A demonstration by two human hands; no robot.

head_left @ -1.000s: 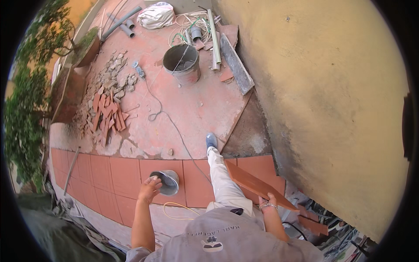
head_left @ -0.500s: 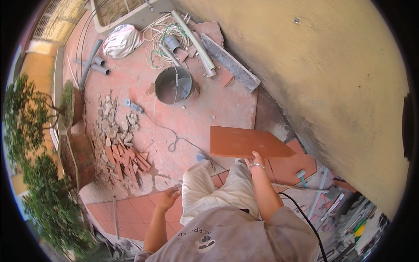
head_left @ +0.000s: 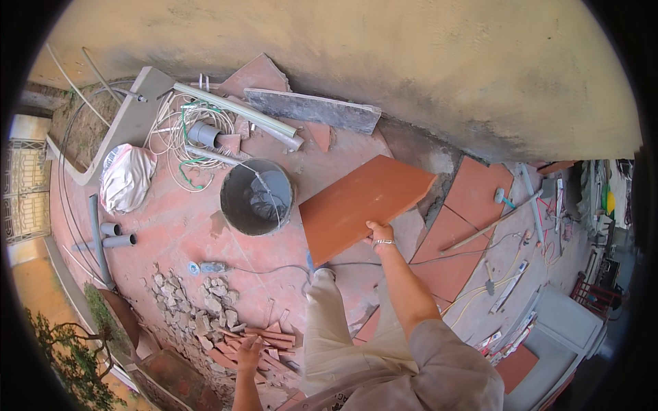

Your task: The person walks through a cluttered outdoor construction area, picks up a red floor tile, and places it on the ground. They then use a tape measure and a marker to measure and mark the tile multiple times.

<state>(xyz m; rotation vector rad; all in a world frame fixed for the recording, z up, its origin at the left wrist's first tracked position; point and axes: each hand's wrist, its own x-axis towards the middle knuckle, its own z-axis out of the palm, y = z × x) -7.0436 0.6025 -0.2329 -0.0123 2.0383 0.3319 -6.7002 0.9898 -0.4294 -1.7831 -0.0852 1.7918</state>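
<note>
A big terracotta tile [head_left: 360,207] is gripped at its near edge by the right hand [head_left: 378,233], fingers curled round the edge, and it's held out ahead of the body, tilted, clear of the ground. The left hand [head_left: 250,351] is hung low on the other side with fingers loosely spread, nothing held.

Just left of the tile a grey bucket [head_left: 256,196] is sat with a wire handle across it. Beyond that a tangle of cables [head_left: 179,133] and a pale pipe [head_left: 236,114] are piled up, with a grey slab [head_left: 312,110] leaned by the yellow wall [head_left: 384,61]. Right by the left hand a heap of broken tile bits and rubble [head_left: 219,318] is spread out. To the right of the right hand, laid tiles [head_left: 473,205], a long-handled tool [head_left: 490,226] and a mallet [head_left: 504,198] are scattered about.

Compared with half a second ago, the tile has been lifted higher and swung nearer the bucket, and the view has been turned so the wall fills the top. The left hand has been dropped from the knee to beside the rubble.
</note>
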